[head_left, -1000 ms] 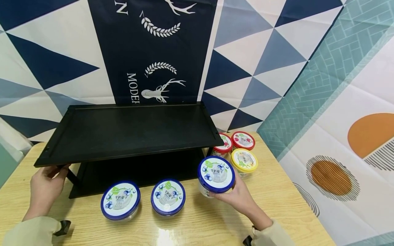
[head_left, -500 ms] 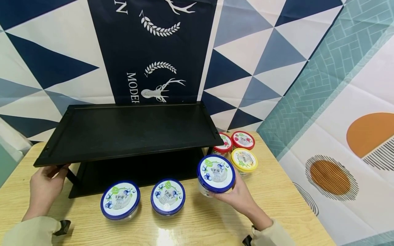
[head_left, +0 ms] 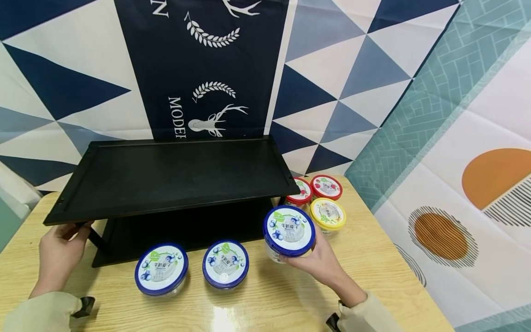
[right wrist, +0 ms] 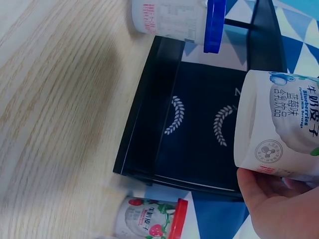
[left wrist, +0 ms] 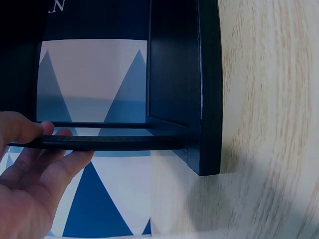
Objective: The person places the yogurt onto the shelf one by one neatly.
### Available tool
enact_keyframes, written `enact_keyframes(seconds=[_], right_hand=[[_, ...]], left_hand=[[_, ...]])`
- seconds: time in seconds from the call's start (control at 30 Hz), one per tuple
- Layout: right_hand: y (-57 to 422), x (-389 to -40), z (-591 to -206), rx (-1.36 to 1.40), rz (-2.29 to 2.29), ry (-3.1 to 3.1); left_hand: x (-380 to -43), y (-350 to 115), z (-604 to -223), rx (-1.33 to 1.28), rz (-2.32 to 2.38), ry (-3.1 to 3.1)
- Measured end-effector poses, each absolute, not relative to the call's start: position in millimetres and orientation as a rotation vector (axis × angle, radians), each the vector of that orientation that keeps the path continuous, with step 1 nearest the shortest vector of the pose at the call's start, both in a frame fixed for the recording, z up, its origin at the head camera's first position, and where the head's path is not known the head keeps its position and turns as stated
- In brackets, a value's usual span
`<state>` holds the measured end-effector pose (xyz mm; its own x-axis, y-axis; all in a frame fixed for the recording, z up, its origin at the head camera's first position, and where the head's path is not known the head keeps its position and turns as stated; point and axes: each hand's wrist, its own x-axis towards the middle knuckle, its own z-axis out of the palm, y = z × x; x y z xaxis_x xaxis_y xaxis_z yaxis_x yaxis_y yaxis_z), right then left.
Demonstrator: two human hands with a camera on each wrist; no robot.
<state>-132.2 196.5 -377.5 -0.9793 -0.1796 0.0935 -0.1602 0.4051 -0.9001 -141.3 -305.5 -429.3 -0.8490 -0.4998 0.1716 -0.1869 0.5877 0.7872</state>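
My right hand (head_left: 321, 265) grips a blue-lidded blueberry milk tub (head_left: 289, 230) by its side. In the right wrist view, the tub (right wrist: 281, 124) shows its white printed wall, and shadow on the table suggests it is raised. My left hand (head_left: 62, 251) holds the front left post of a black two-tier shelf (head_left: 178, 175). The left wrist view shows thumb and fingers pinching this thin black post (left wrist: 124, 143) from both sides. In front of the shelf, two more blue-lidded tubs stand upright: one at left (head_left: 162, 269) and one in the middle (head_left: 226, 264).
Right of the shelf stand two red-lidded tubs, one partly behind the shelf corner (head_left: 301, 191) and one farther right (head_left: 327, 186). A yellow-lidded tub (head_left: 327, 213) is just in front of them. Patterned cloth (head_left: 323, 69) covers the wall behind the wooden table (head_left: 265, 309).
The blue-lidded tub in my right hand has risen slightly and tilted a little. The head view has shifted slightly. My left hand stays on the post.
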Motion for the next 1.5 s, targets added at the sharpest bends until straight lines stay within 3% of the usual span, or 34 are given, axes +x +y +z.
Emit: enact_keyframes(seconds=[1.5], right_hand=[[179, -140, -347, -0.385, -1.647, 2.623]], left_hand=[[-145, -311, -437, 0.547, -1.117, -2.447]])
